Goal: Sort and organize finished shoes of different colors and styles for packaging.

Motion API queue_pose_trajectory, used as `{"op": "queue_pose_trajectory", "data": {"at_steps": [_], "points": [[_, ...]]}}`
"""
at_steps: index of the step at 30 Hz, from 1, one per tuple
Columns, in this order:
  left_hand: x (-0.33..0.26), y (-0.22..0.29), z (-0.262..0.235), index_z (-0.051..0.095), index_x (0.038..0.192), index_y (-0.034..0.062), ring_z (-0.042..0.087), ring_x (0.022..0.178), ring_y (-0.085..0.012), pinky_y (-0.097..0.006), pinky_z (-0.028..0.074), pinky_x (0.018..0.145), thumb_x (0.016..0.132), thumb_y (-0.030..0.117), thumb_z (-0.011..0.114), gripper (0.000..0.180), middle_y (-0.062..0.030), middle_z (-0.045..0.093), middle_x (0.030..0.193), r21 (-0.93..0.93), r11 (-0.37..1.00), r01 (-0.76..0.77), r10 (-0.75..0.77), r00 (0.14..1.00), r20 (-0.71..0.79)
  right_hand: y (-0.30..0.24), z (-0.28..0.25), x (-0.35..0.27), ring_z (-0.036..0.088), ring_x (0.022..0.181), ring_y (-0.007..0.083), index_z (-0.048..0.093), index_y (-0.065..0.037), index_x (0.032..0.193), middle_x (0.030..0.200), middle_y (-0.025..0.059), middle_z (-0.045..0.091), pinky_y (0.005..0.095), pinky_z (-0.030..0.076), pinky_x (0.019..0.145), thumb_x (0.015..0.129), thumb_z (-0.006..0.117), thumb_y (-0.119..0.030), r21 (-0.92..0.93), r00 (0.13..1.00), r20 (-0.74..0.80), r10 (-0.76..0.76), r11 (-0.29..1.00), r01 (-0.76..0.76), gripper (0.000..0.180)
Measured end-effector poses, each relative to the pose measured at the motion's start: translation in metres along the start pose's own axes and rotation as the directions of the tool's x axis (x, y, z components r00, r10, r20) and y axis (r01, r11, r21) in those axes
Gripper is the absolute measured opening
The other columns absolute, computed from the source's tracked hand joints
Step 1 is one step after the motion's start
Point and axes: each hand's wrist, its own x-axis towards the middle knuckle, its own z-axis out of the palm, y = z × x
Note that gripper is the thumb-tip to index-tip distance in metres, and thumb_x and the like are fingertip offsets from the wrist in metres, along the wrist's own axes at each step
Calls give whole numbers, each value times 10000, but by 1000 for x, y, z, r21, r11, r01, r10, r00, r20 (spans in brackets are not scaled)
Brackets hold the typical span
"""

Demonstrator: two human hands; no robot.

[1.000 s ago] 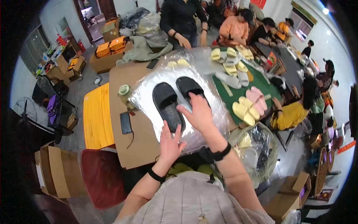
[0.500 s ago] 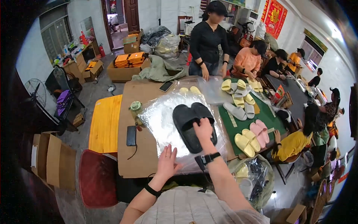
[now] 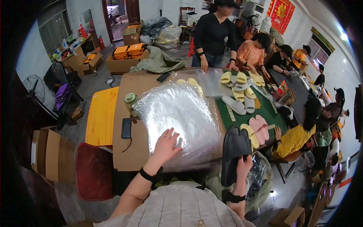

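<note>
The left hand (image 3: 166, 145) lies flat, fingers spread and gripping nothing, on the near edge of a stack of clear, crinkled plastic bags (image 3: 177, 117) that covers much of the brown wooden table (image 3: 128, 159). The right hand (image 3: 244, 166), at about four o'clock from the left one and off the table's near-right corner, is clenched around a pair of black foam slippers (image 3: 234, 153), held upright with the soles pressed together and the toes pointing up; the fingers wrap the lower part of the pair. At nine o'clock from the bags lies a black phone with a cable (image 3: 126, 128), and just beyond it, at eleven o'clock, stands a small green-lidded jar (image 3: 130, 99). At two o'clock from the black slippers, pale yellow, white and pink slippers (image 3: 242, 99) lie scattered on a green mat (image 3: 264, 111). At the far edge, at twelve o'clock, a person in a black top (image 3: 211, 36) stands with both hands on the table; more people sit along the right side. A yellow bench (image 3: 101, 117) stands to the left of the table.
</note>
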Motion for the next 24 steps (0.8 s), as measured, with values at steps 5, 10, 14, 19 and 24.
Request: {"op": "queue_pose_trajectory", "data": {"at_steps": [5,10,14,19,24], "points": [[6,0,25,703,1001,122,544,1134,-331,-430,496,898,747,279,781,309,-138,587,1210,-12,999,43,-41,991,126,-9,-26,-32,504,781,116,578,41,993,896,40,552,269,424,709,881,652,-54,-73,999,-30,43,996,-45,165],[6,-2,31,726,997,116,558,1118,-342,-431,489,903,748,328,792,334,-136,617,1179,-71,992,103,-99,993,62,-45,-22,-43,482,691,128,592,15,999,892,45,540,268,396,619,842,671,-45,-94,995,18,-95,991,96,186],[4,5,27,718,1013,120,565,1083,-350,-438,486,889,752,351,784,355,-157,610,1166,-23,999,26,-25,999,41,-46,-19,-48,480,655,122,617,12,1041,967,62,558,256,399,590,823,671,-29,-181,982,57,-178,966,185,228],[3,-2,39,715,1033,117,562,1083,-362,-448,484,892,796,307,758,307,-166,607,1158,-35,999,24,-25,999,-30,-60,-7,-54,506,658,107,643,-1,1092,1033,60,594,244,405,570,802,688,-29,-147,983,60,-172,973,179,295],[5,-3,38,735,985,123,580,1051,-389,-454,503,865,859,242,679,182,-187,620,1137,-118,993,-7,-8,992,-124,-87,-7,-63,504,619,122,659,-1,1043,974,71,590,250,408,563,795,689,-26,-238,990,103,-97,964,119,251]]}}
